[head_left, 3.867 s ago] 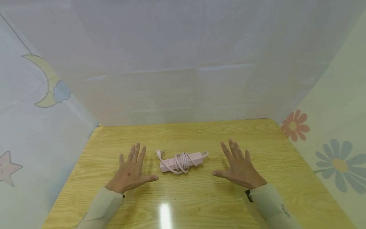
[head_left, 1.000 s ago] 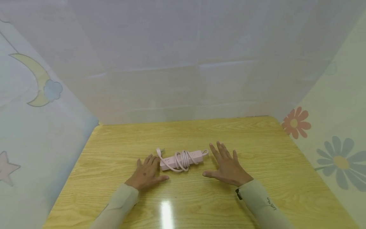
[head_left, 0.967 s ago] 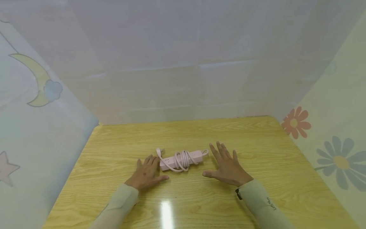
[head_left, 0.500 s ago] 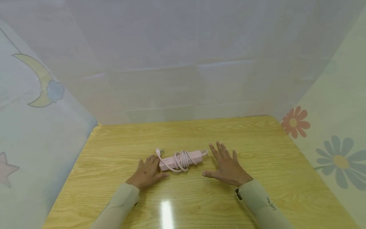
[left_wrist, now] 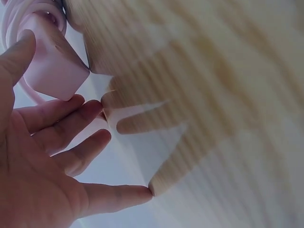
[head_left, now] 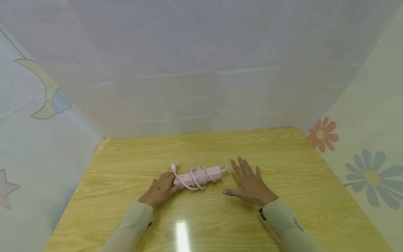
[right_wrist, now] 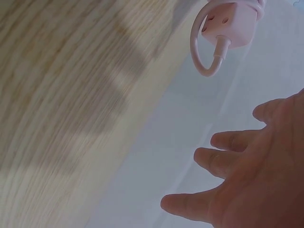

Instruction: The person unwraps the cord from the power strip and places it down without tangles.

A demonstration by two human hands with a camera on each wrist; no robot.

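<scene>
A pink power strip (head_left: 214, 172) lies on the wooden table with its cord (head_left: 199, 177) wound round the middle. Its plug (head_left: 173, 167) sticks out at the far left end. My left hand (head_left: 160, 190) grips that left end between thumb and index finger; in the left wrist view the thumb (left_wrist: 21, 54) lies on one side of the strip's end block (left_wrist: 57, 78) and the index finger on the other, while the other fingers spread out. To the right of the strip, my right hand (head_left: 253, 187) is held apart from it, fingers spread, holding nothing. A cord loop (right_wrist: 202, 57) faces it.
The wooden table (head_left: 201, 147) runs back to a pale sheet wall (head_left: 195, 98). Side walls stand close at left and right, printed with a moon (head_left: 44, 85) and flowers (head_left: 372, 177).
My left hand has come in from the left to the strip's end, and its thumb has closed in against it. Earlier my right hand moved inward; lately it stays still.
</scene>
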